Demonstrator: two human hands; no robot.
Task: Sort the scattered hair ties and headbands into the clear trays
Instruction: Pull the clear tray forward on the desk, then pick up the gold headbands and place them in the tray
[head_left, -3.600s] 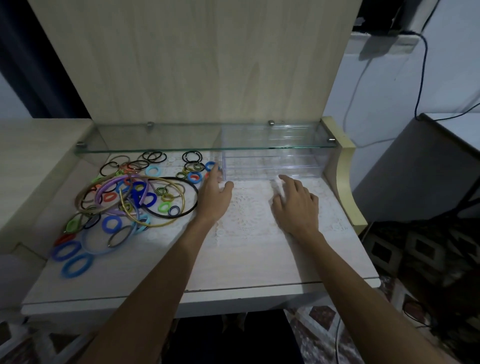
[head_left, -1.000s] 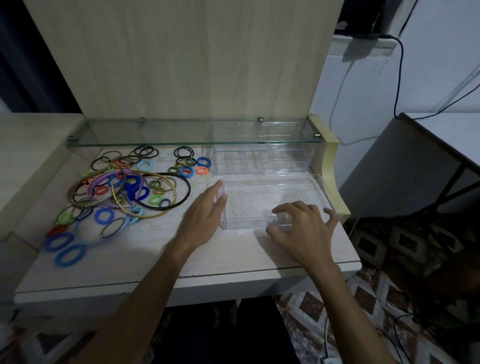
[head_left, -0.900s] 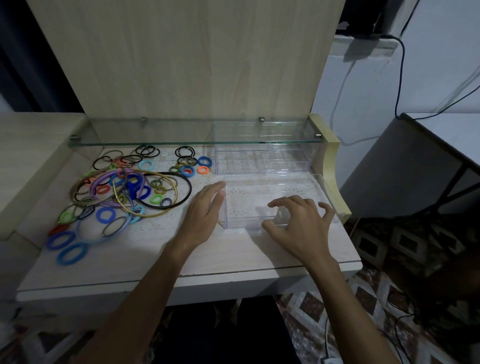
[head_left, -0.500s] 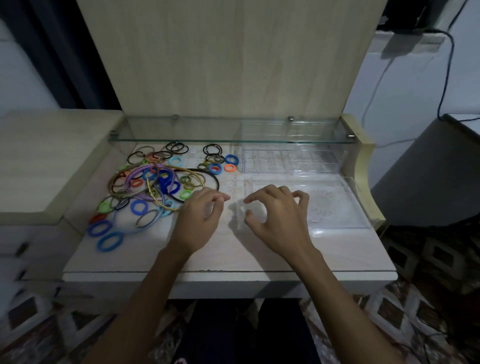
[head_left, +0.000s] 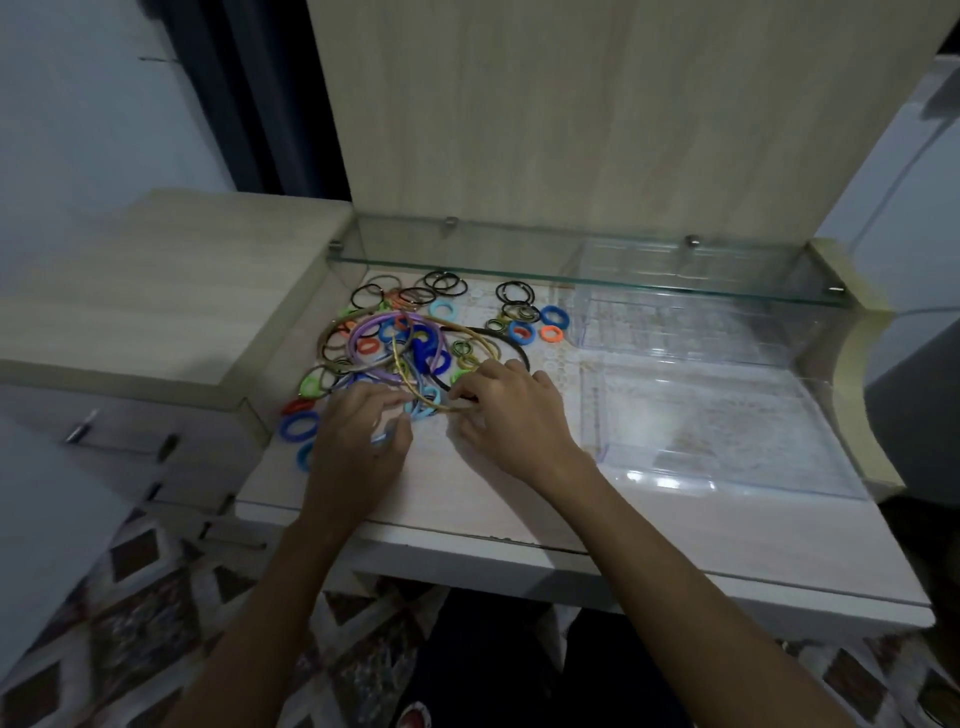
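Head view, the only one we have. Both hands sit at the near edge of the pile of hair ties and headbands (head_left: 410, 348), which lies on the left half of the desk (head_left: 467, 499).

Our right hand (head_left: 511, 415) has its fingers curled toward the near end of the gold headband (head_left: 441, 402); it looks like a pinch, but blur keeps us from being sure, so we cannot tell. Our left hand (head_left: 363, 441) is curled round a pale blue band (head_left: 382, 436) that shows at its fingertips; this is a hold, we judge, though the band is mostly hidden.

The near clear tray (head_left: 852, 483) lies to the right of both hands, apart from the pile, its long side running left to right. The far clear tray (head_left: 789, 353) sits behind it, under the glass shelf (head_left: 571, 278). Neither tray shows anything inside.

The relation that counts: the pile is left, the trays right, and the right hand is the nearer to the near tray. The gold headband's arc runs away from us into the tangle, crossing the purple headband (head_left: 363, 332), so a pull rightward may drag neighbours along.
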